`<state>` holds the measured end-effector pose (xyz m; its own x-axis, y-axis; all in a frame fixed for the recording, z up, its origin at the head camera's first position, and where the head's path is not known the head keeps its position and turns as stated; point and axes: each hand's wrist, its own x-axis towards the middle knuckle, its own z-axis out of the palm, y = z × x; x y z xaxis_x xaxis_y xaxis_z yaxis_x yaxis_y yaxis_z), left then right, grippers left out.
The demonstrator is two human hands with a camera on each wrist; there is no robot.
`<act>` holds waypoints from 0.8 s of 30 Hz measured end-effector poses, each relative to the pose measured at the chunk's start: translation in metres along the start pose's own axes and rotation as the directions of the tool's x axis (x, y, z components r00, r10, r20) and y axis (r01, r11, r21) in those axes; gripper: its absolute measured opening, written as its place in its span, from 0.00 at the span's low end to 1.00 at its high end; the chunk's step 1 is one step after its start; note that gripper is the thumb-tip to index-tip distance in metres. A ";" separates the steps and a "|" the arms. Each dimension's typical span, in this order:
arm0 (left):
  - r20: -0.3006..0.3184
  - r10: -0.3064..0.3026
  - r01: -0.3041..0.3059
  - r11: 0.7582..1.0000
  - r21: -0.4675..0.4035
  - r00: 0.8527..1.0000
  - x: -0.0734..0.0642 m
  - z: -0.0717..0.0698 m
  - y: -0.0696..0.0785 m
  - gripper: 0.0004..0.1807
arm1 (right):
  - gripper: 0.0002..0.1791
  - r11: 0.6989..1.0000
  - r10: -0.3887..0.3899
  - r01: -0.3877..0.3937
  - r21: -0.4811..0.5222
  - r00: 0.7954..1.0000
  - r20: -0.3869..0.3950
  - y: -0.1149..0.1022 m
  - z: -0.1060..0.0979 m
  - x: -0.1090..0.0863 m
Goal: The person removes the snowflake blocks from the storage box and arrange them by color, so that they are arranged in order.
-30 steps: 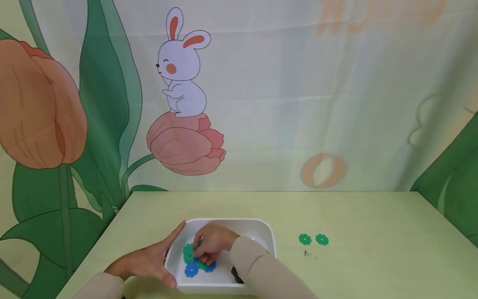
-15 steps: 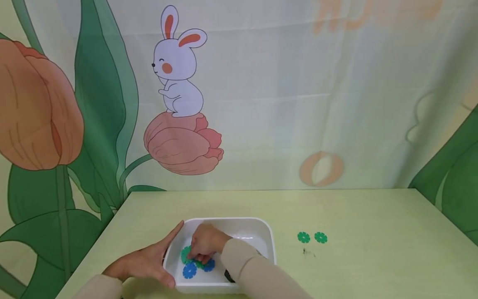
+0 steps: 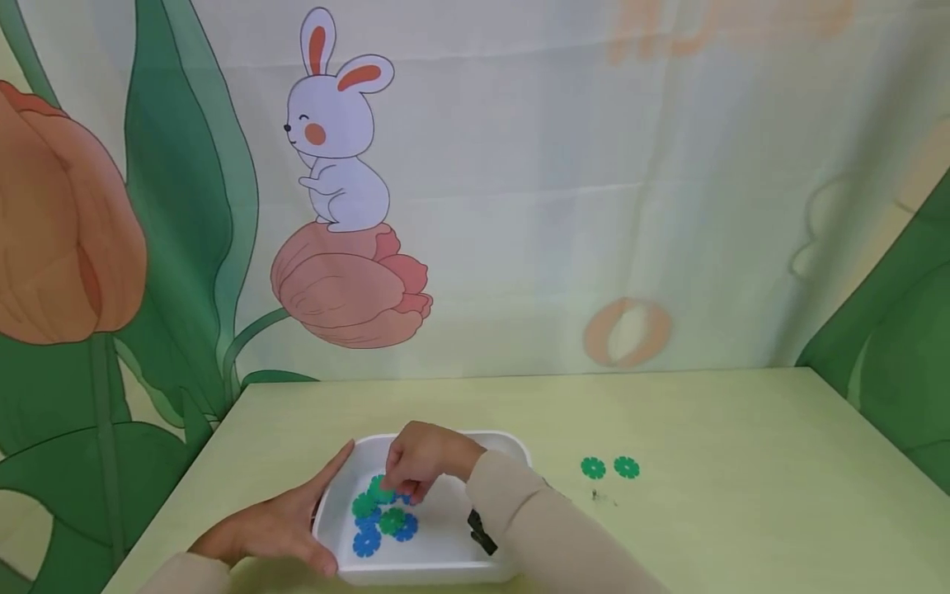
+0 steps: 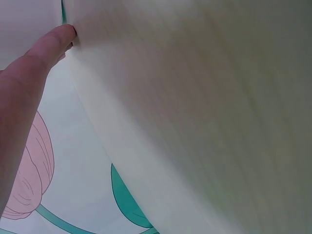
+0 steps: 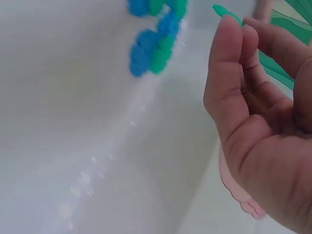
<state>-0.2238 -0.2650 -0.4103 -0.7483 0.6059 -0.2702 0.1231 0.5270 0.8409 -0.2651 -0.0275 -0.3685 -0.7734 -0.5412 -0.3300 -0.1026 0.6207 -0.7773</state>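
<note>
**Right hand [image 3: 425, 455] pinches a green disc [image 5: 224, 10]**

It's round, no long axis, and I see it over the white tray [image 3: 419, 572], left of middle, on the side toward the left hand [image 3: 278, 521], which spreads wide against that end.

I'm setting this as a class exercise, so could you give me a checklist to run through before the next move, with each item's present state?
1. Left hand steadying the tray: ok; it rests against its left side.
2. Right hand holding a piece: ok; it pinches a green disc.
3. Every disc inside the tray: not ok; two green discs lie on the table.
4. Only discs in the tray: not ok; a black item lies there.
5. Disc count in the tray: cannot tell; blue discs and green ones overlap.
</note>
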 end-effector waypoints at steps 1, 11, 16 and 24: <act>-0.003 -0.006 0.006 1.000 0.001 1.000 0.000 0.000 0.000 0.71 | 0.09 1.000 -0.002 0.002 -0.002 1.000 -0.006 -0.001 -0.003 -0.002; -0.013 -0.015 0.015 1.000 -0.015 1.000 0.000 0.001 0.001 0.71 | 0.07 0.998 0.007 -0.003 0.062 0.997 -0.071 0.002 -0.034 -0.027; -0.005 -0.006 0.006 0.999 -0.033 1.000 -0.002 0.002 0.001 0.72 | 0.07 0.995 -0.001 0.011 0.096 0.995 -0.096 0.012 -0.049 -0.040; -0.013 -0.015 0.014 1.000 -0.023 1.000 0.000 0.002 0.001 0.72 | 0.07 0.993 -0.018 0.032 0.111 0.993 -0.120 0.028 -0.075 -0.057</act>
<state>-0.2224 -0.2636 -0.4107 -0.7583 0.5904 -0.2763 0.0975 0.5218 0.8475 -0.2711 0.0631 -0.3317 -0.8410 -0.4805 -0.2489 -0.0573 0.5365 -0.8419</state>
